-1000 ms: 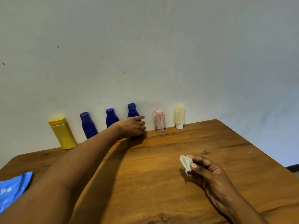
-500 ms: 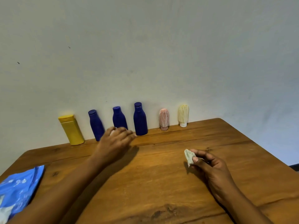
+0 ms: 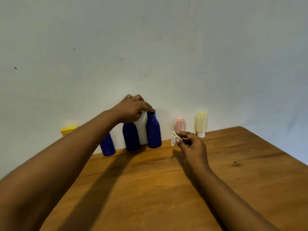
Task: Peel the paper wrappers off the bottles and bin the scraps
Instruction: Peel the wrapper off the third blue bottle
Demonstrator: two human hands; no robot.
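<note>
- Head view: a wooden table point(image 3: 150, 189) stands against a pale wall point(image 3: 150, 47), and six bottles line up upright along the table's far edge.
- From left to right they are a yellow bottle point(image 3: 68, 130), half hidden behind the left forearm, then the first blue bottle point(image 3: 107, 145), the middle blue bottle point(image 3: 131, 139) and the third blue bottle point(image 3: 153, 132), all three bare.
- Further right, the pink-wrapped bottle point(image 3: 180, 125) and the cream-wrapped bottle point(image 3: 201, 124) are both in their paper.
- The left hand point(image 3: 131, 109) reaches over the blue bottles with bent fingers. It covers the top of the middle one, and a fingertip touches the cap of the third. I cannot tell whether it grasps either bottle.
- The right hand point(image 3: 191, 147) is raised above the table and pinches a crumpled white paper scrap point(image 3: 173, 140) between thumb and forefinger, just in front of the pink-wrapped bottle's lower part.
- Both forearms throw dark shadows on the wood.
</note>
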